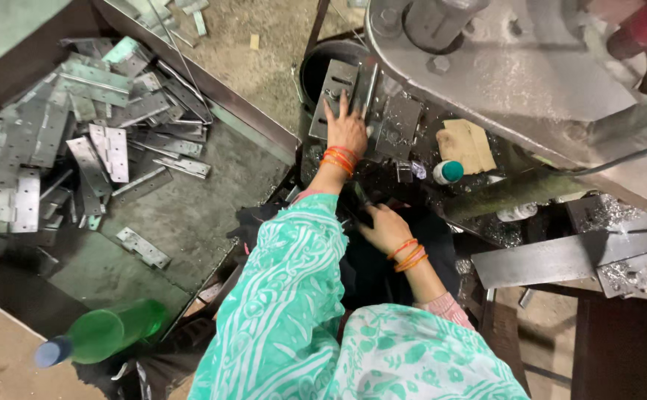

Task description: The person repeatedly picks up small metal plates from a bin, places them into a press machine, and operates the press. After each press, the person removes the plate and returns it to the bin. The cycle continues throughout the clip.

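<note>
Reaching forward, the left hand (pixel 347 127) is laid flat, fingers spread, on a grey metal plate (pixel 333 92) set on the machine bed; nothing is clamped in it. The plate is seen just ahead of and under the fingertips, its long axis running away from the hand, roughly in line with the forearm. The right hand (pixel 385 228) is held lower and nearer the body, curled near a dark part; whether anything is gripped cannot be told. The left hand is clearly nearer the plate. A heap of hinges (pixel 79 141) lies well to the left of both hands.
</note>
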{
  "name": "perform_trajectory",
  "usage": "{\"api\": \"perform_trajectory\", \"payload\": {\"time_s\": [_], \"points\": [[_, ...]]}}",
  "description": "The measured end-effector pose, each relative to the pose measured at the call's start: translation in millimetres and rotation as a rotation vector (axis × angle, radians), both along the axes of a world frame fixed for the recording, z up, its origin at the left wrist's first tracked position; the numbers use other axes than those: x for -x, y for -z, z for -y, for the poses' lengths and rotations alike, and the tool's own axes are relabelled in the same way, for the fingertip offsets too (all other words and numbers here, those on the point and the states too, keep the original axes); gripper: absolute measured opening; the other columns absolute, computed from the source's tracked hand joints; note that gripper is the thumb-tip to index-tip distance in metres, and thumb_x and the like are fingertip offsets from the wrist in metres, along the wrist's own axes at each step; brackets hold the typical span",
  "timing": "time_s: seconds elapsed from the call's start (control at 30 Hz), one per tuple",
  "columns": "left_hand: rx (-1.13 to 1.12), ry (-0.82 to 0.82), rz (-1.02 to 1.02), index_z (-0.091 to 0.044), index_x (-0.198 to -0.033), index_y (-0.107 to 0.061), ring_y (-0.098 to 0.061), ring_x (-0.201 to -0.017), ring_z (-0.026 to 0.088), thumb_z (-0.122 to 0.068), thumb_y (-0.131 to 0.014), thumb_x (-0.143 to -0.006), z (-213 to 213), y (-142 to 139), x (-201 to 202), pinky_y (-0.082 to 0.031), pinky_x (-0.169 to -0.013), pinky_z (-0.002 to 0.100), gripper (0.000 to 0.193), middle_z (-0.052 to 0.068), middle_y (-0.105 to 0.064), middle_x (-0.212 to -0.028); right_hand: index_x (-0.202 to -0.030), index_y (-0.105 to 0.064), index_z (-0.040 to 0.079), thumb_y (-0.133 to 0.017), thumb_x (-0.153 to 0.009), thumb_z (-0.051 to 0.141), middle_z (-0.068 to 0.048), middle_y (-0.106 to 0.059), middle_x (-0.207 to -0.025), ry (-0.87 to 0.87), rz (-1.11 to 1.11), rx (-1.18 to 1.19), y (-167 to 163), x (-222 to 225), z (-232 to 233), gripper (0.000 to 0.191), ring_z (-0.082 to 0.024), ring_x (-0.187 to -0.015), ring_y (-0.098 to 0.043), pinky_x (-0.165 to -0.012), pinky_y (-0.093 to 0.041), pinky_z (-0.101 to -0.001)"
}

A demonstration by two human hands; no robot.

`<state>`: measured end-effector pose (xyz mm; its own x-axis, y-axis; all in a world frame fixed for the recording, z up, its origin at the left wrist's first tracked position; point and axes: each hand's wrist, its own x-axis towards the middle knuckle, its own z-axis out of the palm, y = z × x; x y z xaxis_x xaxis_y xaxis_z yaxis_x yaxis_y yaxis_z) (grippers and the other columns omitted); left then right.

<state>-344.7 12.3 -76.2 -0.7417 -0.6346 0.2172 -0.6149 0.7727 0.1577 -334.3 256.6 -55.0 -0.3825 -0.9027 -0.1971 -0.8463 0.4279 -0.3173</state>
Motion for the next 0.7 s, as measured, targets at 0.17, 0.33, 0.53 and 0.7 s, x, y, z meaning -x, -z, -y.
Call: {"api": "perform_trajectory", "payload": {"time_s": [0.17,0.33,0.53,0.7], "points": [[0.010,0.045,0.001,-0.012,-0.136,-0.065,-0.019,-0.154,0.039,-0.042,-0.055,-0.096,-25.1,-2.4,-36.6,-0.006,-0.116,0.076,0.051,0.005,-0.058,-0.145,-0.123,-0.070,0.015,-0.071,-0.085,0.039,-0.018,-0.070,-0.114,0.012,-0.039,-0.088,-22.5,-11.5,7.1,0.045,-0.039,-0.104,-0.068,-0.086,-0.057,-0.0502],[0.061,0.069,0.007,-0.012,-0.119,-0.075,-0.029,-0.150,0.039,-0.034,-0.057,-0.093,-56.2,-0.9,-69.9,-0.010,-0.118,0.074,0.038,0.006,-0.068,-0.128,-0.127,-0.067,0.014,-0.072,-0.085,0.038,-0.019,-0.067,-0.119,0.038,-0.049,-0.015,-31.5,-21.6,-1.4,0.049,-0.041,-0.105,-0.067,-0.086,-0.056,-0.0512],[-0.017,0.080,-0.161,-0.013,-0.112,-0.078,-0.042,-0.140,0.037,-0.024,-0.052,-0.100,-72.6,7.6,-98.5,-0.018,-0.122,0.071,0.031,0.007,-0.072,-0.115,-0.124,-0.068,0.014,-0.075,-0.082,0.035,-0.014,-0.063,-0.128,0.055,-0.097,0.037,-33.2,-33.3,-16.3,0.048,-0.038,-0.114,-0.061,-0.093,-0.054,-0.0487],[0.077,0.065,-0.218,-0.013,-0.107,-0.077,-0.040,-0.143,0.035,-0.022,-0.052,-0.096,-67.9,5.6,-98.4,-0.020,-0.121,0.066,0.029,0.007,-0.066,-0.135,-0.124,-0.068,0.014,-0.074,-0.082,0.033,-0.012,-0.062,-0.129,0.059,-0.103,0.094,-34.3,-37.6,-19.9,0.047,-0.036,-0.117,-0.058,-0.094,-0.054,-0.0473]]}}
